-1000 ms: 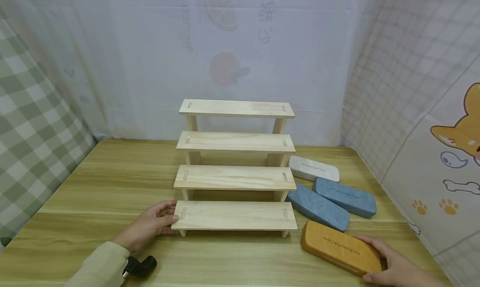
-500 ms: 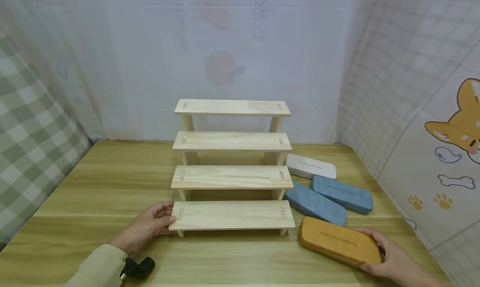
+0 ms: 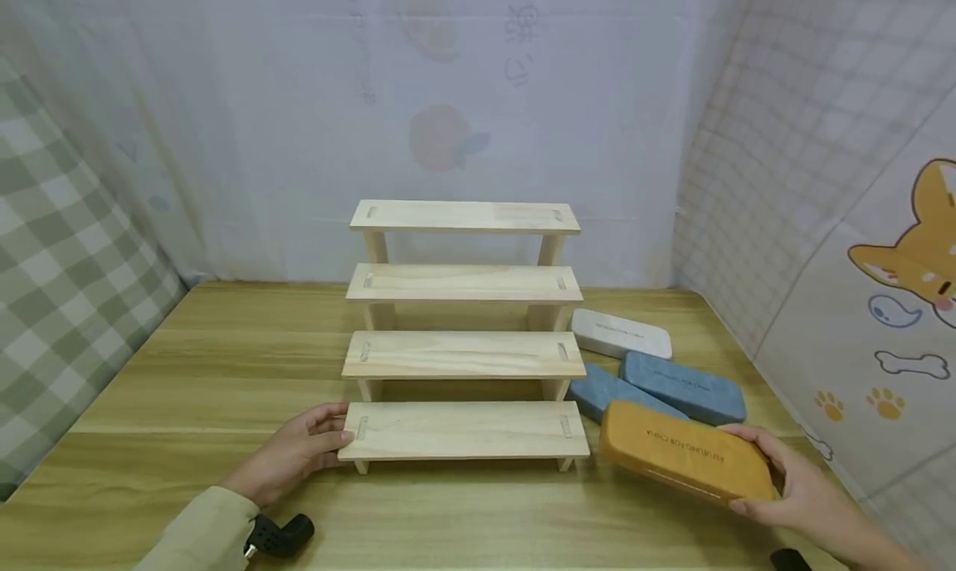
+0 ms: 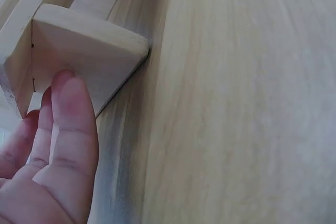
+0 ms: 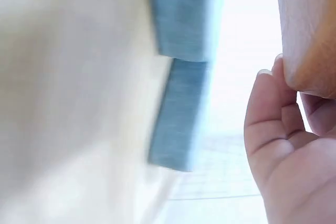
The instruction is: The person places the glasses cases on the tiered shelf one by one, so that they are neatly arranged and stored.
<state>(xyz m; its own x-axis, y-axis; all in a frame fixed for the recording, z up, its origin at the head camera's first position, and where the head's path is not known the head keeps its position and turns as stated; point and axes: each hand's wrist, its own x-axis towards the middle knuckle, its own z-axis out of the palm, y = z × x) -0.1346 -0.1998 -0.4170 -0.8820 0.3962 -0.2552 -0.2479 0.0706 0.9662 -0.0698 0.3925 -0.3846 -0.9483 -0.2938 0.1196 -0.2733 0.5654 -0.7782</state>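
Note:
A pale wooden four-step display stand (image 3: 463,355) stands mid-table. My left hand (image 3: 295,451) grips the left end of its lowest step, thumb at the step's edge. In the left wrist view, fingers (image 4: 73,114) of that hand lie against the support board (image 4: 89,56) under the step. My right hand (image 3: 792,480) pinches the right end of an orange glasses case (image 3: 683,451) with dark lettering, fingers behind and thumb in front. The case is raised off the table and tilted, its left end near the lowest step. In the right wrist view its corner (image 5: 310,51) shows above the fingers.
Two blue cases (image 3: 683,386) and a white case (image 3: 621,334) lie on the wooden table (image 3: 224,372) right of the stand. The orange case partly covers one blue case. White cloth (image 3: 284,139) hangs behind; checked cloth (image 3: 60,272) hangs at the left.
My right hand has lifted the orange glasses case from the table and tilted it, now overlapping the nearer blue case. My left hand stays at the stand. The head view shifted slightly.

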